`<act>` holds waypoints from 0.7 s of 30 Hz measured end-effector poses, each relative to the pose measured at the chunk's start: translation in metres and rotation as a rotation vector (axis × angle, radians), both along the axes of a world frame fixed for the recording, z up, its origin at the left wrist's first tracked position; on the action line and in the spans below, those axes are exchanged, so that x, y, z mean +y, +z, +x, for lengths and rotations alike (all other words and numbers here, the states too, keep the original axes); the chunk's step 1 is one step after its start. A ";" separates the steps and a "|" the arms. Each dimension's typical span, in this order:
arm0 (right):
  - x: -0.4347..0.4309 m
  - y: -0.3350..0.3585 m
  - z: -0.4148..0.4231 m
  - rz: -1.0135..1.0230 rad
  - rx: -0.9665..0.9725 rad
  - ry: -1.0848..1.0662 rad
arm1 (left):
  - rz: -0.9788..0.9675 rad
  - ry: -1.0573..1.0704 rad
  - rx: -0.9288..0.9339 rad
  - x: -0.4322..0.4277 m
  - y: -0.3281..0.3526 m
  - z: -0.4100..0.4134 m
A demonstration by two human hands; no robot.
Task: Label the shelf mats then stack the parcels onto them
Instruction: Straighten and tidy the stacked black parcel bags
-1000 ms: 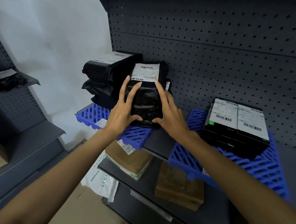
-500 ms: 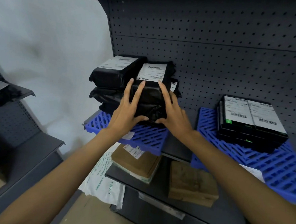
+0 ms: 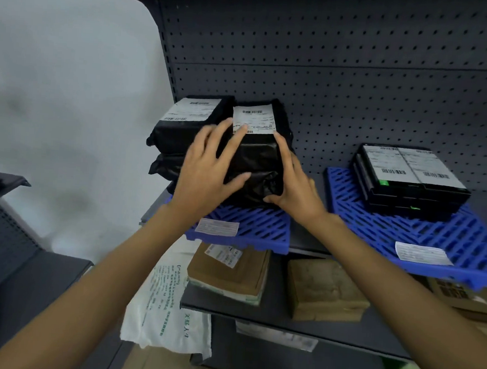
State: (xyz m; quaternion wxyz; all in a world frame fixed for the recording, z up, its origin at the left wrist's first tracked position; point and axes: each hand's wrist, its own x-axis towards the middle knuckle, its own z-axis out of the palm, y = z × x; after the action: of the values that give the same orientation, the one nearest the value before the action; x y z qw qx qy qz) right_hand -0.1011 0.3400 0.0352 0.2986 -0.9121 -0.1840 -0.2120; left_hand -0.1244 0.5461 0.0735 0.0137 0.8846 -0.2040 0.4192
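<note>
**Seating a parcel on the left mat, with more left to stack**

My left hand (image 3: 209, 164) lies on the black parcel (image 3: 255, 159) with its fingers straight and spread. My right hand (image 3: 297, 185) cups the parcel's right side, thumb hooked at the lower front corner. The parcel stands on the left blue mat (image 3: 262, 229), touching the black stack (image 3: 179, 133) beside it.

Labelling looks finished to me: the left mat carries a white label (image 3: 216, 227) at its front edge, and the right blue mat (image 3: 406, 233) carries a second label (image 3: 422, 253) and bears flat black parcels (image 3: 410, 178). Brown parcels (image 3: 227, 272) lie on the shelf below, so stacking may not be over.
</note>
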 end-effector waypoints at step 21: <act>0.042 0.006 -0.011 -0.041 0.030 -0.112 | -0.218 0.056 0.318 0.058 -0.003 0.031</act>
State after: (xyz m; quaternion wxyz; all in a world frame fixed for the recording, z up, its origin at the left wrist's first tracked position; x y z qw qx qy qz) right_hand -0.1123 0.3820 0.0407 0.2702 -0.9301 -0.1323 -0.2108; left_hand -0.0938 0.6041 0.0704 0.1297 0.9383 -0.1277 0.2941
